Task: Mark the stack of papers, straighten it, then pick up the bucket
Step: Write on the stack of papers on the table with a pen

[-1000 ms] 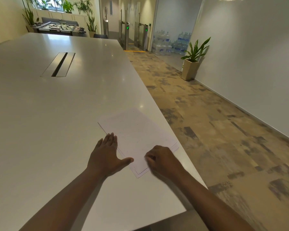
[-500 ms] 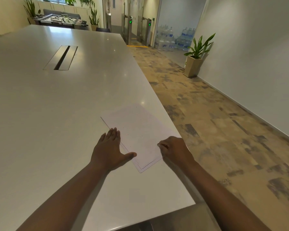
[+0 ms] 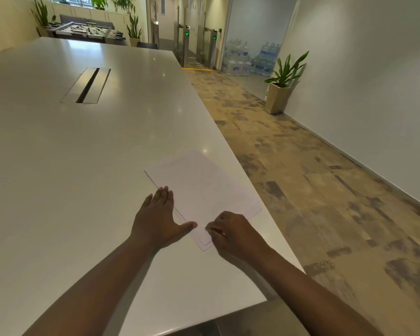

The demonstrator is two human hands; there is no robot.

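A thin stack of white papers [image 3: 204, 187] lies askew on the white table [image 3: 70, 178], close to its right edge, with the sheets slightly offset at the near corner. My left hand [image 3: 158, 219] rests flat and open on the table. Its fingers lie along the stack's left edge and its thumb reaches over the near corner. My right hand [image 3: 230, 234] is curled, with its fingertips pinched on the stack's near edge, just right of that thumb. No bucket is in view.
A cable slot [image 3: 86, 84] is set into the table farther back. The table's right edge drops to a patterned floor. A potted plant [image 3: 280, 93] stands by the right wall, with stacked water bottles [image 3: 250, 59] and entry gates [image 3: 197, 44] beyond.
My right hand slid right along the stack's near edge, then came back left toward my left thumb. My left hand stayed against the left edge.
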